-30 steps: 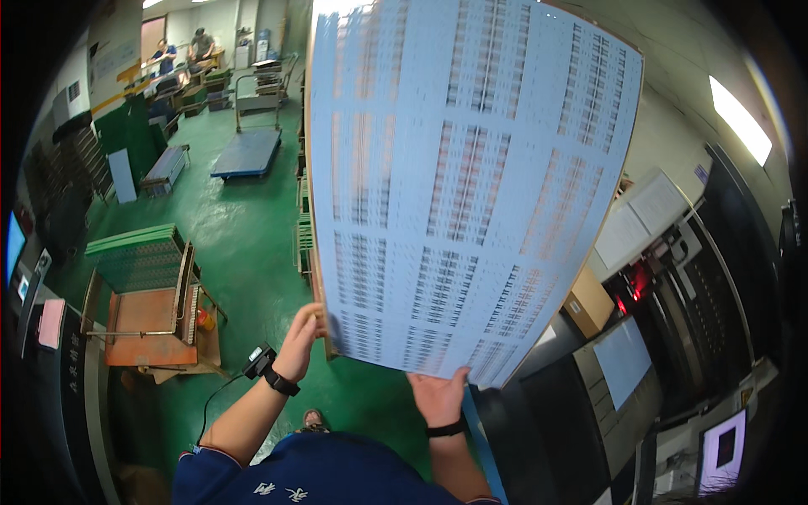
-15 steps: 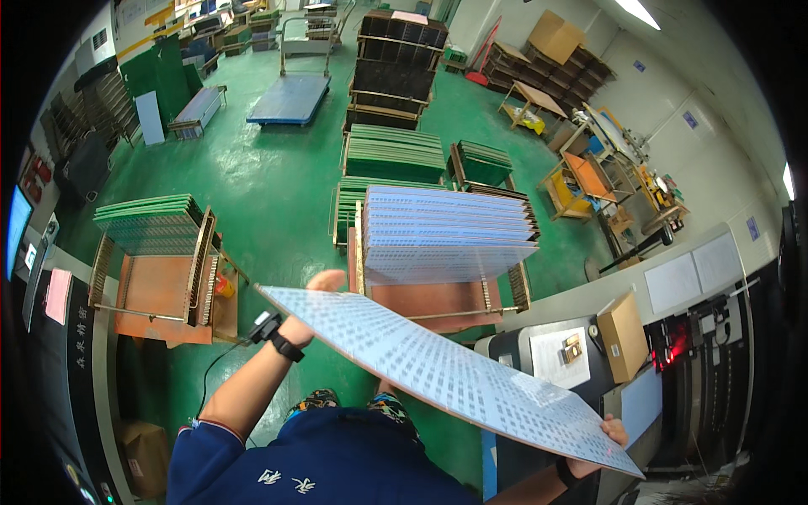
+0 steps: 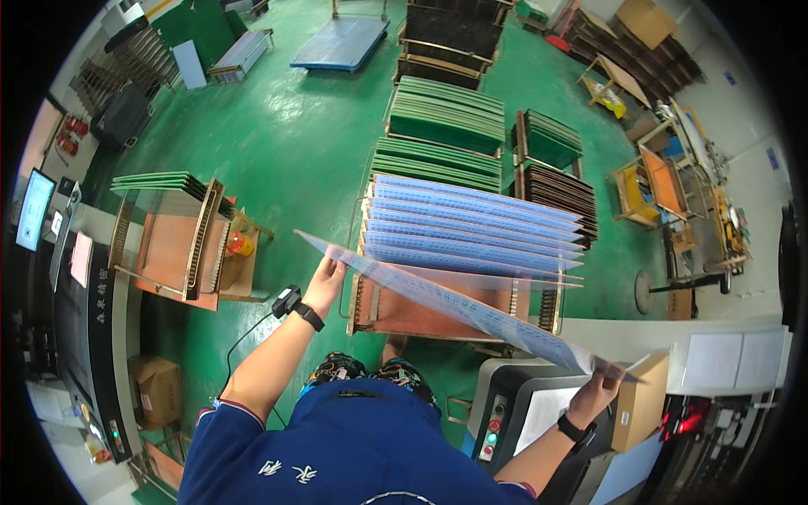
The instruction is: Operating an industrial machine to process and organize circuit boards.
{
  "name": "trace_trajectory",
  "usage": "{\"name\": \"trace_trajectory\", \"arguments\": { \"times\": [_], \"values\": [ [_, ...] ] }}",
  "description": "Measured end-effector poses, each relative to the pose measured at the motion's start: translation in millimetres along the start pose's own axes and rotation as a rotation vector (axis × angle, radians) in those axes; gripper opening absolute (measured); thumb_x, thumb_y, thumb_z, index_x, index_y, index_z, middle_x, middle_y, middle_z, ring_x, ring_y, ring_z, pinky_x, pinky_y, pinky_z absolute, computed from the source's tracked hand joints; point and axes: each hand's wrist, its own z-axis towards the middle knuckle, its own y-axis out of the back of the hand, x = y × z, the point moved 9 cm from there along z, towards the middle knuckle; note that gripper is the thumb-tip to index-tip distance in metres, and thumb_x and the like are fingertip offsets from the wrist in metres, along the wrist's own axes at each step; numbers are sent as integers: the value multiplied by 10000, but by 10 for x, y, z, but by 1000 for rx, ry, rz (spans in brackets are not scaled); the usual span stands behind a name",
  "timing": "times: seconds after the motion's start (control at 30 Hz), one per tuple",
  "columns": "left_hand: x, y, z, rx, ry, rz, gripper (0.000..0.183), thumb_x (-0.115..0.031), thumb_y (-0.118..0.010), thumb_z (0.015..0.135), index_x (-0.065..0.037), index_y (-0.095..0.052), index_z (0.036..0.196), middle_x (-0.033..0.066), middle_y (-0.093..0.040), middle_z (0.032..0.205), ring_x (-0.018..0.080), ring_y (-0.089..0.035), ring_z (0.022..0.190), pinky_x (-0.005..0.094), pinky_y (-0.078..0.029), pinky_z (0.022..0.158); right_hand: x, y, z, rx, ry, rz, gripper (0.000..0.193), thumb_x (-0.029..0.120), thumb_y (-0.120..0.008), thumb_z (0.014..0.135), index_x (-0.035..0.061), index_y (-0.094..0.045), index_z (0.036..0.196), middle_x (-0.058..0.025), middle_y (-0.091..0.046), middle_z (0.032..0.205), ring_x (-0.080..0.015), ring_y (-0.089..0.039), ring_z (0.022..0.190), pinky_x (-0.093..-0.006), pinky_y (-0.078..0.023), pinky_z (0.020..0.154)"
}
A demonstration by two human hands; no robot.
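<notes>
Board slanting in front of me, my left hand and right hand curled around its edges, rack of standing blue panels just beyond.

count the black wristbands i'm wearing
2: the left wristband sits below the left hand, and the right wristband below the right hand; both hands hold the panel. Both bands show plainly.

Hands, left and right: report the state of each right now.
Left hand: closed on the thin blue panel, near its left end.
Right hand: closed on the same panel, near its right end.
</notes>
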Motion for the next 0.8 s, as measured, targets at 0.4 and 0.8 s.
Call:
{"name": "trace_trajectory", "arguments": {
  "times": [0.4, 0.8],
  "values": [
    [-4, 185, -273, -49, -41, 286, 109, -101, -540, 898, -46, -517, 990, 123, -540, 1184, 187, -496, 1091, 316, -382, 943, -978, -696, 1008, 160, -140, -5, 612, -35, -653, 764, 33, -380, 1307, -30, -522, 1055, -132, -492, 984, -283, -382, 922],
    [59, 104, -242, 12, -27, 428, 200, -150, -535, 911, -42, -534, 1079, 77, -552, 1171, 146, -506, 1050, 287, -394, 892, -1887, -327, 890, 244, -307, -274, 303, 19, -657, 790, 13, -564, 1078, -3, -578, 952, -90, -530, 853, -232, -426, 779]
  ]
}}
